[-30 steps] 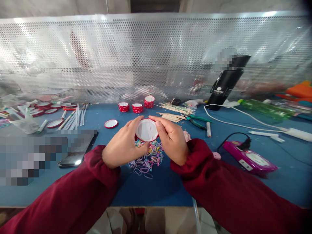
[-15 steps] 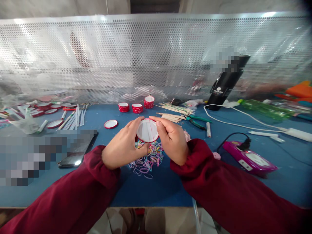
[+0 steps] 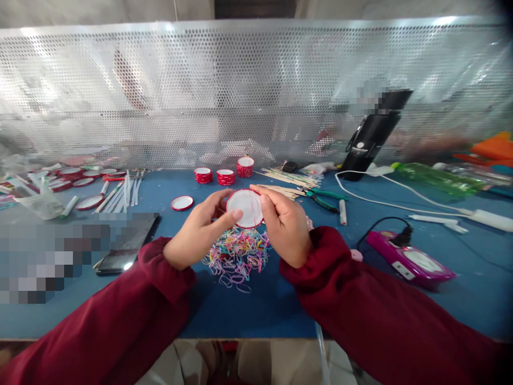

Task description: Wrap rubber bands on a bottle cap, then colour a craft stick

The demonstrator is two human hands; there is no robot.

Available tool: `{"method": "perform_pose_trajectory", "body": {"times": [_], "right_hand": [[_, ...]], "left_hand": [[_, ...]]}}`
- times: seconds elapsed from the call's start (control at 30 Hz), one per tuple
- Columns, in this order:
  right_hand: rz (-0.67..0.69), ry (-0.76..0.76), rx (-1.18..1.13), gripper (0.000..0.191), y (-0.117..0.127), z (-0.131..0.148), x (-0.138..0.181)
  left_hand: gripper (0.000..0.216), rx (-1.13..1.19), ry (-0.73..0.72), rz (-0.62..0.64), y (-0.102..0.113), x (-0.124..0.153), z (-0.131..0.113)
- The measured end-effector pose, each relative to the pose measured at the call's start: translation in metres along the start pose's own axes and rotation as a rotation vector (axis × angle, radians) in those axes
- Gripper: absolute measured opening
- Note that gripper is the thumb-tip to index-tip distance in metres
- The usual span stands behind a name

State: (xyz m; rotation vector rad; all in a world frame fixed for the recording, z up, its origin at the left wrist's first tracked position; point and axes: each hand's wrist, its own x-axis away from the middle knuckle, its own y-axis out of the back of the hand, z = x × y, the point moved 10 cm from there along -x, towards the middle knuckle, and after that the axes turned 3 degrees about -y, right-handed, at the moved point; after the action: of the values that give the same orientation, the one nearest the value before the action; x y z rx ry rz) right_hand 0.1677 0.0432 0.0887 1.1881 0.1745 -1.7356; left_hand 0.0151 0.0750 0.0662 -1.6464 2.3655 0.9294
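Between my hands is a round jar lid (image 3: pixel 249 209) with a red rim and a white inside, tilted so that the inside faces me. Thin reddish lines cross its white face; I cannot tell what they are. My left hand (image 3: pixel 202 230) grips the left edge, thumb on the face and fingers partly hidden behind. The right edge is pinched by my right hand (image 3: pixel 286 227), thumb in front. Just below lies a loose heap of small coloured rubber bands (image 3: pixel 238 256) on the blue table (image 3: pixel 256 315).
Behind stand short stacks of red-rimmed lids (image 3: pixel 203 175), and a single lid (image 3: pixel 182 203) lies left. Wooden sticks (image 3: pixel 282 176), pliers (image 3: pixel 320 199), a black bottle (image 3: pixel 371 141) and a purple power strip (image 3: pixel 409 262) are to the right. A phone (image 3: pixel 128 246) lies left.
The lid has risen slightly and turned more toward me. My left thumb has moved from below the rim up onto its face, and more of the rubber bands show.
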Motion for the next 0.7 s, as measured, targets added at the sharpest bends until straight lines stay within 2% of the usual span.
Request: {"method": "perform_pose_trajectory", "body": {"times": [0.1,0.27,0.43,0.53,0.7], "right_hand": [[0.000,0.001,-0.004,0.034,0.000,0.000,0.000],[0.053,-0.006,-0.045,0.033,-0.006,0.000,0.001],[0.094,-0.118,-0.122,0.036,-0.008,-0.014,-0.002],[0.106,-0.132,-0.094,0.030,-0.010,-0.021,-0.004],[0.265,-0.159,-0.016,0.015,-0.034,-0.035,0.000]], "left_hand": [[0.034,0.133,0.134,-0.042,0.002,-0.002,0.015],[0.032,0.254,0.231,-0.024,-0.001,-0.004,0.032],[0.029,0.306,0.229,-0.154,0.012,-0.007,0.038],[0.028,0.288,0.204,-0.213,0.020,-0.009,0.038],[0.027,0.273,0.172,-0.242,0.022,-0.010,0.040]]}}
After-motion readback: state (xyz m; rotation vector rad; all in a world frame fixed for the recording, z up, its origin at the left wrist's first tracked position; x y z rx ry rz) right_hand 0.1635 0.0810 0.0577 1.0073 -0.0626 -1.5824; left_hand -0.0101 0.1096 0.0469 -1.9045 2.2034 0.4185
